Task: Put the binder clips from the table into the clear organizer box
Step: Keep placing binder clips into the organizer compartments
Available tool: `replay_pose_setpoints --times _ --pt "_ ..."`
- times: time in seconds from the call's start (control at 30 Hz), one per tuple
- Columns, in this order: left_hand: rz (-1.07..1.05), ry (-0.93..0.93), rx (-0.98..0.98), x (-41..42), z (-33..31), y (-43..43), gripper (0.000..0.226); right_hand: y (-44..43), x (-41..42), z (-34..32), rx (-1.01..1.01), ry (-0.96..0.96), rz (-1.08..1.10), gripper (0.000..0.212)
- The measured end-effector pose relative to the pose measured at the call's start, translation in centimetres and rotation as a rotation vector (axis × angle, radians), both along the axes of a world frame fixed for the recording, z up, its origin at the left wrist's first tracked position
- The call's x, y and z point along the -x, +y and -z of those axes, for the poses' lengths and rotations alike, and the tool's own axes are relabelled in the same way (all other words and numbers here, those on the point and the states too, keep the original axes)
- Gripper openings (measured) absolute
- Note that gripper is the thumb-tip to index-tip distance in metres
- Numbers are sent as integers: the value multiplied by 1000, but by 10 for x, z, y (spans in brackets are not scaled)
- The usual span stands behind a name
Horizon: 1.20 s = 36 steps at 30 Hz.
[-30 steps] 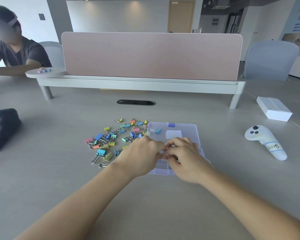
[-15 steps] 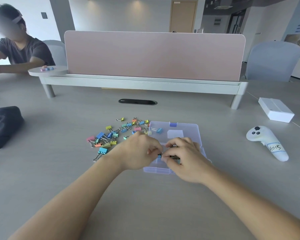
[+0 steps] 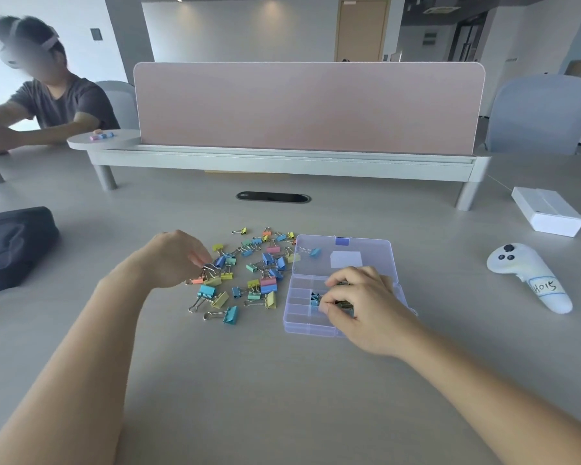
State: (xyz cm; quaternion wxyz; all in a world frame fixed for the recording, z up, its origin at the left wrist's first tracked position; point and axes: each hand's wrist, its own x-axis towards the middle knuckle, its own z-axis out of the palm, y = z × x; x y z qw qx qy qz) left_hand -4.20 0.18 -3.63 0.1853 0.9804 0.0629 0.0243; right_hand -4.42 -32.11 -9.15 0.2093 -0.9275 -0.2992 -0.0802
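Note:
Several small binder clips [image 3: 249, 273] in blue, yellow, pink and green lie scattered on the table, left of the clear organizer box [image 3: 299, 310]. The box is open, its lid [image 3: 366, 253] laid back with one blue clip [image 3: 314, 252] on it. My right hand [image 3: 359, 303] rests over the box compartments, its fingers pinched on a binder clip beside blue clips [image 3: 314, 298] inside. My left hand [image 3: 178, 258] is at the left edge of the pile, fingertips closing on the wire handles of a blue clip [image 3: 215, 263].
A white controller [image 3: 530, 276] and a white box [image 3: 547, 214] lie to the right. A black bag [image 3: 14, 243] sits at the left. A pink divider [image 3: 309, 109] on a grey rail crosses the table behind. Another person [image 3: 54, 99] sits at the far left.
My left hand left the box and moved left to the clip pile. My right hand stayed over the box compartments.

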Motion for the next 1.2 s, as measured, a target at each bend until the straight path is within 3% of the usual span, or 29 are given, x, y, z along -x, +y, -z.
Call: replay_pose_setpoints --times 0.23,0.67,0.9,1.03,1.2 --pt "3 190 -180 -1 6 -1 15 0 -1 1 -11 -2 -1 19" --pt "-57 108 -156 -4 11 -11 14 0 0 0 -7 -9 -2 19" --pt "2 -39 -128 0 5 -22 19 1 -2 2 -20 -2 -6 18" --pt "142 -229 -180 0 9 -40 27 0 -3 2 -24 -3 -7 18" --pt "485 -475 137 6 16 -77 12 1 -2 3 -29 -8 -9 17"
